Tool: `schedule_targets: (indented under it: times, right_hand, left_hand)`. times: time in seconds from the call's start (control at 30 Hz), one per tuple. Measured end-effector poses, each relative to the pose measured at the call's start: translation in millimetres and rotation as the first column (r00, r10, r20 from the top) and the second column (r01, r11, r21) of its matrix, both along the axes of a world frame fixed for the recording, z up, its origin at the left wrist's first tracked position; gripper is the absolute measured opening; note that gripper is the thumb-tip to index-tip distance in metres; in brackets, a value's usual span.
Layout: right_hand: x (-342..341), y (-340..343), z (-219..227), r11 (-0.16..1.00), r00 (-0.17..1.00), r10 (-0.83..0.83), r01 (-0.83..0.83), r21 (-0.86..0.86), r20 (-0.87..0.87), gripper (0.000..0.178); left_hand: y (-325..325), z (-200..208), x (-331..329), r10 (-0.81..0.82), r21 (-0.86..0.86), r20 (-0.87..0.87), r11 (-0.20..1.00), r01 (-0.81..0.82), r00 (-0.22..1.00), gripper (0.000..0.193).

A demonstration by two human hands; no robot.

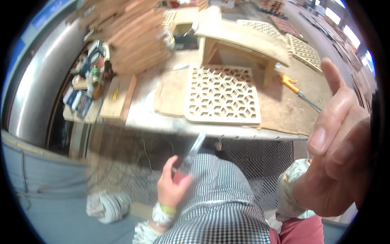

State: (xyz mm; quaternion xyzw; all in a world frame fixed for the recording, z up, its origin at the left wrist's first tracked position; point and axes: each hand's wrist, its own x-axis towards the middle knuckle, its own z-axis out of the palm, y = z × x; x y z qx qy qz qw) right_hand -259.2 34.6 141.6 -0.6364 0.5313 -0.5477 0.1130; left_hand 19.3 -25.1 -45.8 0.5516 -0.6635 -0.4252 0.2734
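My left hand (172, 189), in front of the checked apron (227, 183), is closed round a narrow pale-grey blade-like tool (196, 147), smeared by motion. Its tip points up toward the table edge. My right hand (339, 150) is raised very close to the camera at the right rim, with fingers apart and nothing visible in them. On the worktable (156, 122), a pale wooden lattice panel (223, 95) with a star-and-hexagon pattern lies near the front edge. Behind it stands a low wooden stand (243, 40) with a slanted top.
An orange-handled air blow gun (289, 82) with a hose lies right of the panel. Blurred stacked wooden boards (134, 36) rise at the back left. Small tools and boxes (83, 97) crowd a side shelf. More lattice panels (304, 53) lie behind. A grey coiled hose (111, 206) rests at lower left.
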Motion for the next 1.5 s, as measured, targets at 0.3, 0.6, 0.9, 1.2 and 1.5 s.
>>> schedule_targets:
  times: [0.3,0.6,0.9,1.2,1.5]
  right_hand:
    - [-12,86,-21,0.999,0.920,-0.044,0.029,0.043,0.389,0.022]
    - [-7,35,-151,0.962,0.409,0.041,-0.263,0.074,0.912,0.039]
    - [-72,26,-181,0.912,0.210,-0.097,-0.373,0.171,0.973,0.035]
    - [-88,42,-195,0.930,0.137,0.021,-0.367,0.031,0.990,0.031]
    - [-79,-50,-265,0.892,0.779,-0.244,0.414,0.181,-0.578,0.070]
  left_hand:
    - [21,31,-28,-0.062,0.319,-0.778,0.818,0.479,0.625,0.094]
    - [26,-13,-94,0.242,0.264,-0.948,0.234,0.936,0.207,0.092]
    - [38,-54,-146,0.276,0.339,-0.903,-0.008,0.941,0.328,0.089]
    - [20,-48,-138,-0.237,0.444,-0.842,0.206,0.872,0.485,0.074]
    - [-18,-37,-72,-0.124,0.439,-0.669,0.729,0.525,0.733,0.075]
